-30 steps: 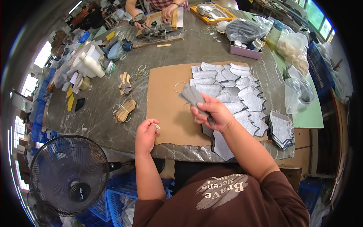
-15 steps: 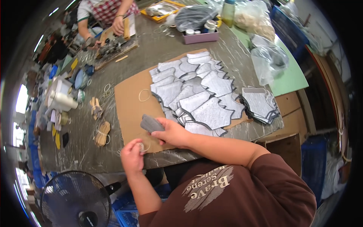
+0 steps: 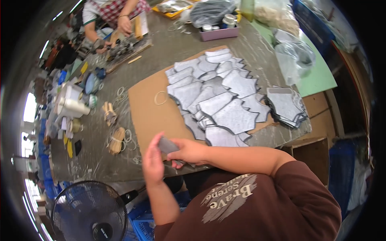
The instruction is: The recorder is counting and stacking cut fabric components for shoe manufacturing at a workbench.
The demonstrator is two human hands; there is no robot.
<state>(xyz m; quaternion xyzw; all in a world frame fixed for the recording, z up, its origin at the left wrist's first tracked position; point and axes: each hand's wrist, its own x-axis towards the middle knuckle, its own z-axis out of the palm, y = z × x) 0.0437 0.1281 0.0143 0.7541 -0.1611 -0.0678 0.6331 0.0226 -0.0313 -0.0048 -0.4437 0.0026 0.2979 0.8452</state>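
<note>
A black round-caged fan [image 3: 89, 211] stands near the dull grey-brown tabletop [image 3: 100, 166]; the right hand [image 3: 191, 152] pinches a flat grey bundle [image 3: 168, 146]; whether the left hand [image 3: 153, 162] grips, I can't tell.

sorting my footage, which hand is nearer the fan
Left. The left hand is to the right of the fan; the right hand is farther right, holding grey pieces.

Showed pale lettering [image 3: 237, 195] in slanting lines of unequal size, printed over a greyish smear on the brown T-shirt [image 3: 281, 203]; also showed, on the fan's hub [image 3: 103, 231], a small pale mark, too small to read.
</note>
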